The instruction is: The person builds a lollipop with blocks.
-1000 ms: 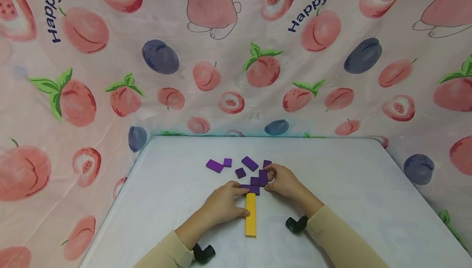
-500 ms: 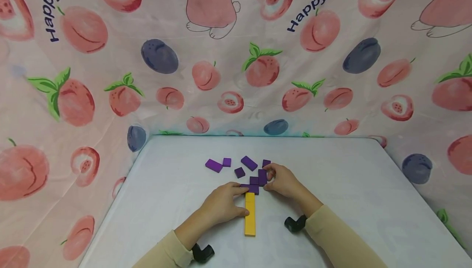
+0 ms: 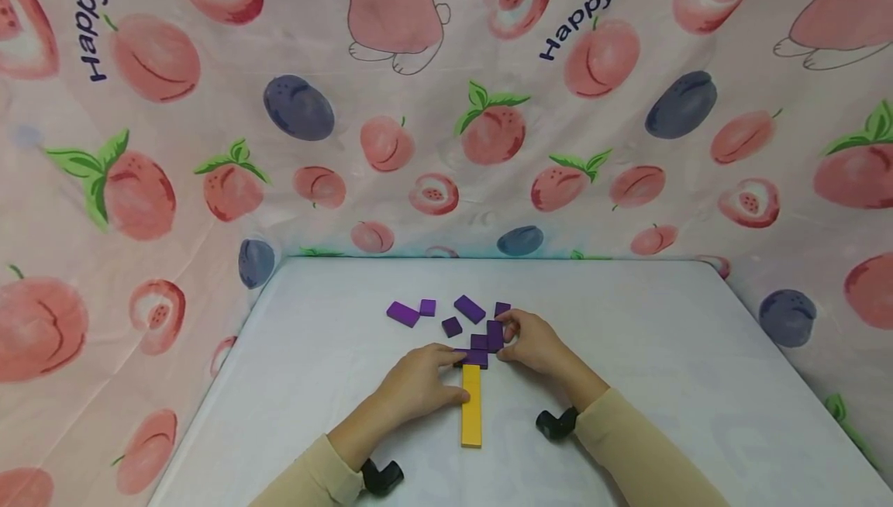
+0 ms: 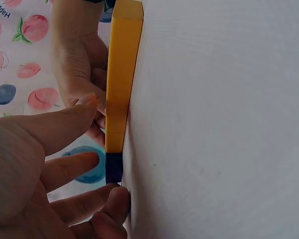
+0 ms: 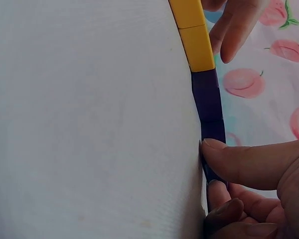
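A yellow bar (image 3: 471, 418) of blocks laid end to end lies on the white table, its seam showing in the right wrist view. A purple block (image 3: 477, 360) lies crosswise at its far end, then a small purple cube (image 3: 479, 341). My left hand (image 3: 413, 387) lies along the left side, thumb beside the yellow bar and fingertips at the crosswise block, fingers spread in the left wrist view. With thumb and fingers my right hand (image 3: 536, 343) pinches a longer purple block (image 3: 494, 334) by its ends, right beside the cube.
Behind the hands are loose purple pieces: a long block (image 3: 402, 314), a cube (image 3: 428, 308), a tilted block (image 3: 470, 308) and a cube (image 3: 452, 326). Another small purple cube (image 3: 502, 308) sits by the right fingertips. A fruit-print cloth (image 3: 391, 212) hangs behind the table (image 3: 663, 321).
The whole head view has shifted slightly left. Both hands and the blocks keep their places relative to one another.
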Motion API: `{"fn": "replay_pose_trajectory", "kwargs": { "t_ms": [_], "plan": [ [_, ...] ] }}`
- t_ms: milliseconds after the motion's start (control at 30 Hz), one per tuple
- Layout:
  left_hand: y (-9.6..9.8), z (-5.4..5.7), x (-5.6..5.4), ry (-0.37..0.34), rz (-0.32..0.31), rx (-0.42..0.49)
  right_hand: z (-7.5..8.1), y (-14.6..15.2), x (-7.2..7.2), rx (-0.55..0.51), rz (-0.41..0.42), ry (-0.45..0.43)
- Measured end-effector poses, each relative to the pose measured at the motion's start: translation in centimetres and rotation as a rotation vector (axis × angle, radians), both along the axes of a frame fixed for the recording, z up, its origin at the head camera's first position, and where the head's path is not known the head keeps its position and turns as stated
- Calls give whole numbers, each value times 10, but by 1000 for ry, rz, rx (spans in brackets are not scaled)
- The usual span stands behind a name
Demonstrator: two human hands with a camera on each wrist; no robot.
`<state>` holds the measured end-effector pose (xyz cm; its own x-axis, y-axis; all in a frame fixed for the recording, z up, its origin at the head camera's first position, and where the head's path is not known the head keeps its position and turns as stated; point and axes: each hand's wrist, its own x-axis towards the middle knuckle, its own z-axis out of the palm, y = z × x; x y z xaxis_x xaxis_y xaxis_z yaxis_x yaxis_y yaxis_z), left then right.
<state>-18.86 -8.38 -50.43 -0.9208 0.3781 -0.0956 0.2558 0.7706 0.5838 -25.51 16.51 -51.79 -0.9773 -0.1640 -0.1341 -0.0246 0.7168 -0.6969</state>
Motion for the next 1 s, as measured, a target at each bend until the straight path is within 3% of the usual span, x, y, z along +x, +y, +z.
{"fn": "replay_pose_trajectory", "kwargs": {
  "t_ms": [600, 1000],
  "plan": [
    [-2, 1, -10, -4, 40, 33, -4, 0, -1, -4, -5, 4],
    [-7, -3, -22, 86, 39, 77, -4, 0, 0, 6, -19, 1]
  ]
}}
